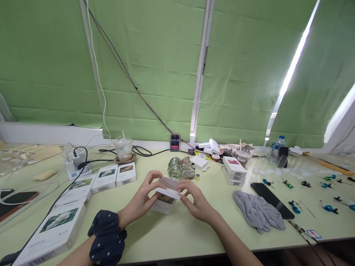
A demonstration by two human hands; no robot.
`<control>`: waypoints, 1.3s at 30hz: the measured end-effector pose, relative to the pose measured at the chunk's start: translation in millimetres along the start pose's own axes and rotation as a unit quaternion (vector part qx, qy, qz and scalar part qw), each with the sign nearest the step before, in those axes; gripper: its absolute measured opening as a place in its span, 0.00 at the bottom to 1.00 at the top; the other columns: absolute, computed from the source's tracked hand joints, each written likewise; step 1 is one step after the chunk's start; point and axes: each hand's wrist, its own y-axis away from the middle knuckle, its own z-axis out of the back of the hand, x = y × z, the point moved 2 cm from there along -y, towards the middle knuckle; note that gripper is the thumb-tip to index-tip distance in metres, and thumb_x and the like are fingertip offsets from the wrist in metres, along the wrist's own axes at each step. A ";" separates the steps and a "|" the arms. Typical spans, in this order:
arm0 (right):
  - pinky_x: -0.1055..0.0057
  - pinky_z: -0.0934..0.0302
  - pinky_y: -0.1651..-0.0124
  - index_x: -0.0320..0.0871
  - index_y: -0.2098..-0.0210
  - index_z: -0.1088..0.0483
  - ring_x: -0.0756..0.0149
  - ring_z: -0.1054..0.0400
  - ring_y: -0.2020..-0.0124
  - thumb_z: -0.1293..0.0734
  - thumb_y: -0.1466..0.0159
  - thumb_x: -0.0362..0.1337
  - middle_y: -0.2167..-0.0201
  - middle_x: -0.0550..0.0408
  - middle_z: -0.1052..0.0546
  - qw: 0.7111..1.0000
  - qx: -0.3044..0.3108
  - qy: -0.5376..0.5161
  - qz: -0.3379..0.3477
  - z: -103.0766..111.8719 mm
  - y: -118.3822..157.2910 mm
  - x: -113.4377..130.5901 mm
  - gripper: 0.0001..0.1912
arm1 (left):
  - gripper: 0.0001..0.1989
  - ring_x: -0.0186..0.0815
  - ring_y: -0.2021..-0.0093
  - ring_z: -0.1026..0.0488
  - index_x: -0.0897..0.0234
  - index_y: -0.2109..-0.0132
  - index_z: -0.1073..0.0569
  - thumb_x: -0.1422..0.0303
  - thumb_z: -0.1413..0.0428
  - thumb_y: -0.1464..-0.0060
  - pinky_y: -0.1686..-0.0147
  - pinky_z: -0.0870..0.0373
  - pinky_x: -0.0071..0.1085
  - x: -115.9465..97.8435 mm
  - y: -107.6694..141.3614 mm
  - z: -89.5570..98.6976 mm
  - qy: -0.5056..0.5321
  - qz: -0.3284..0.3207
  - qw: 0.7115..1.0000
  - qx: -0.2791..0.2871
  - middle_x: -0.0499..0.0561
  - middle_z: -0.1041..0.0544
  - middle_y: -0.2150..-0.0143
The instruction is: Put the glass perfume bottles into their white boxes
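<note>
A small white cardboard box (162, 207) with a printed picture on its front stands tilted between my hands, its top flap raised. My left hand (144, 195) is closed on the box's left upper edge, thumb in front and fingers behind. On the right upper edge, the fingers and thumb of my right hand (197, 201) pinch the flap. What lies inside the box is hidden. Just behind it, several round clear glass-like containers (181, 168) are grouped on the table, with a small yellow-capped piece (197, 177) beside them.
White printed boxes (61, 221) line the left side, near cables and a power strip (79, 170). At right are stacked boxes (234, 170), a grey cloth (257, 210), a black phone (271, 199), tweezers (298, 229), and several small blue-green pieces (295, 207). Plastic cups (123, 147) stand behind.
</note>
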 end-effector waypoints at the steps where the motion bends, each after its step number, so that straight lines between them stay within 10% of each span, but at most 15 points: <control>1: 0.70 0.37 0.56 0.46 0.53 0.36 0.66 0.38 0.52 0.42 0.36 0.31 0.50 0.50 0.36 1.000 0.007 0.005 0.002 0.2 1.0 0.8 0.13 | 0.11 0.41 0.48 0.37 0.61 0.64 0.27 0.69 0.54 0.39 0.49 0.34 0.37 0.4 0.1 -0.9 0.003 0.004 1.000 0.002 0.56 0.35 0.53; 6: 0.70 0.37 0.55 0.49 0.49 0.38 0.62 0.44 0.43 0.39 0.45 0.23 0.44 0.49 0.41 0.999 0.027 0.022 -0.023 -3.3 5.8 -0.6 0.26 | 0.12 0.40 0.48 0.38 0.62 0.64 0.27 0.67 0.54 0.39 0.50 0.33 0.35 5.5 2.4 -5.1 0.024 0.032 0.999 0.007 0.56 0.36 0.54; 16: 0.62 0.41 0.48 0.47 0.53 0.36 0.60 0.39 0.49 0.36 0.40 0.33 0.53 0.51 0.33 0.998 0.020 0.047 -0.033 -10.1 -2.4 0.8 0.16 | 0.08 0.37 0.52 0.37 0.61 0.63 0.29 0.65 0.51 0.40 0.54 0.30 0.30 5.6 2.3 -8.7 0.096 0.063 0.993 0.019 0.53 0.39 0.56; 23: 0.67 0.35 0.63 0.54 0.36 0.72 0.64 0.31 0.60 0.33 0.42 0.36 0.53 0.50 0.33 0.972 -0.049 -0.151 -0.171 -34.7 22.6 -31.5 0.48 | 0.08 0.35 0.55 0.34 0.59 0.59 0.32 0.61 0.49 0.41 0.60 0.25 0.28 10.9 4.2 -26.5 0.203 0.144 0.968 -0.013 0.51 0.39 0.58; 27: 0.67 0.35 0.64 0.52 0.37 0.71 0.66 0.31 0.66 0.32 0.43 0.42 0.64 0.55 0.31 0.947 -0.070 -0.232 -0.209 -43.3 46.0 -39.8 0.48 | 0.09 0.36 0.51 0.33 0.58 0.57 0.34 0.60 0.51 0.40 0.53 0.28 0.33 16.3 7.6 -34.6 0.195 0.145 0.970 -0.012 0.51 0.36 0.55; 34: 0.72 0.41 0.85 0.50 0.45 0.51 0.65 0.32 0.77 0.48 0.36 0.57 0.59 0.48 0.31 0.918 -0.262 -0.038 -0.296 13.9 83.3 -48.1 0.26 | 0.24 0.49 0.35 0.51 0.53 0.41 0.43 0.63 0.48 0.44 0.40 0.45 0.50 47.4 16.8 -28.0 -0.038 0.140 0.989 0.035 0.58 0.50 0.37; 39: 0.66 0.35 0.76 0.45 0.52 0.37 0.60 0.31 0.73 0.52 0.35 0.54 0.66 0.47 0.28 0.900 -0.244 0.145 -0.332 60.8 96.7 -67.6 0.26 | 0.27 0.58 0.36 0.50 0.66 0.43 0.37 0.66 0.47 0.50 0.42 0.48 0.57 97.0 27.9 -7.9 -0.278 0.253 0.927 0.005 0.68 0.45 0.38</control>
